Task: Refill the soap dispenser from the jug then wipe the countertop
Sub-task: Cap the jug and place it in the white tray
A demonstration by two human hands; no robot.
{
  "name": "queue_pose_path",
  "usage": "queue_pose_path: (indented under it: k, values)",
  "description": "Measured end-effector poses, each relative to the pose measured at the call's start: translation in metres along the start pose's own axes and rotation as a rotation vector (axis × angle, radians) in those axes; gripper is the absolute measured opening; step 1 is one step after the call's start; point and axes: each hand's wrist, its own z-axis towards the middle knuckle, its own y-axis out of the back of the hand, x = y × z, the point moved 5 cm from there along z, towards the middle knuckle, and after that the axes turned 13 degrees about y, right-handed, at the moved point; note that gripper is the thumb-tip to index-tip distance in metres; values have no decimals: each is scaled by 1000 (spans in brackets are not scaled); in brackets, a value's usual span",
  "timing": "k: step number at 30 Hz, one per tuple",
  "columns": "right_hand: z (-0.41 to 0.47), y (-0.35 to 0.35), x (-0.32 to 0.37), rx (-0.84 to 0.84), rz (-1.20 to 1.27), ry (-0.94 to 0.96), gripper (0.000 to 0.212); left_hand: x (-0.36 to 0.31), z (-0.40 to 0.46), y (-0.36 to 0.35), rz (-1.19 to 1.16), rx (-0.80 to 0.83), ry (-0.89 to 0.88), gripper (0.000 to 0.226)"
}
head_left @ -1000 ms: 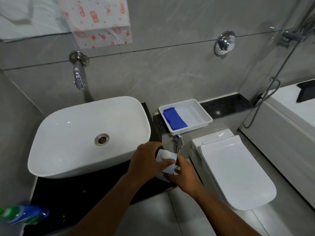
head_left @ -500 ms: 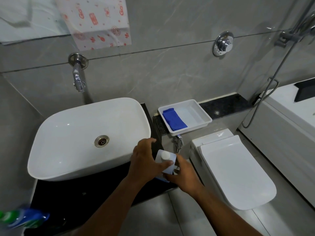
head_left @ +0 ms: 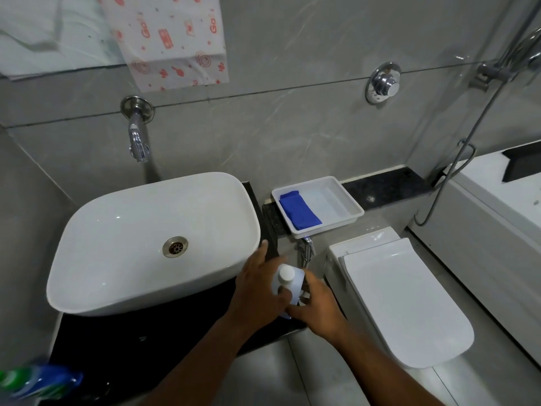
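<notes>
A small pale jug (head_left: 293, 284) with a white cap (head_left: 286, 273) stands at the right end of the black countertop (head_left: 140, 341). My left hand (head_left: 257, 291) grips its left side, thumb across the front, fingers spread toward the sink. On the jug's right side, my right hand (head_left: 317, 303) is wrapped around it. A folded blue cloth (head_left: 300, 210) lies in a white tray (head_left: 352, 213) on the ledge behind. I cannot pick out a soap dispenser with certainty.
A white basin (head_left: 117, 230) fills most of the countertop, with a wall tap (head_left: 137, 142) above it. A blurred green and blue object (head_left: 38, 379) sits at the bottom left. To the right of the counter are a closed toilet (head_left: 409, 303) and a shower hose (head_left: 456, 159).
My left hand has slid off the top of the jug to its left side, uncovering the white cap. The right hand has stayed on the jug.
</notes>
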Motion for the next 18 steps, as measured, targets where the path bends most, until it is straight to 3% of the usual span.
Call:
queue_pose_path:
  k: [2,4,6,8,10,12,15,18]
  values:
    - [0,0,0,7,8,-1,70,2,-2,0,-29,-40,56,84]
    - [-1,-2,0,15,8,-10,67,2,-2,5,-67,-131,107,72]
    - [-1,-2,1,16,6,-15,67,0,0,4,-17,-117,56,50]
    - [-2,-1,3,16,1,-10,67,0,0,-2,28,-41,6,59]
    - [-2,0,5,14,-2,-13,66,4,0,-4,37,-38,62,77]
    - [-2,-1,6,16,-21,-12,65,6,0,1,-18,-106,136,70]
    - [-3,-1,1,3,-21,-15,67,4,1,-1,-54,-61,16,45]
    - [-1,1,-1,9,-24,-11,70,6,5,-3,63,54,-152,55]
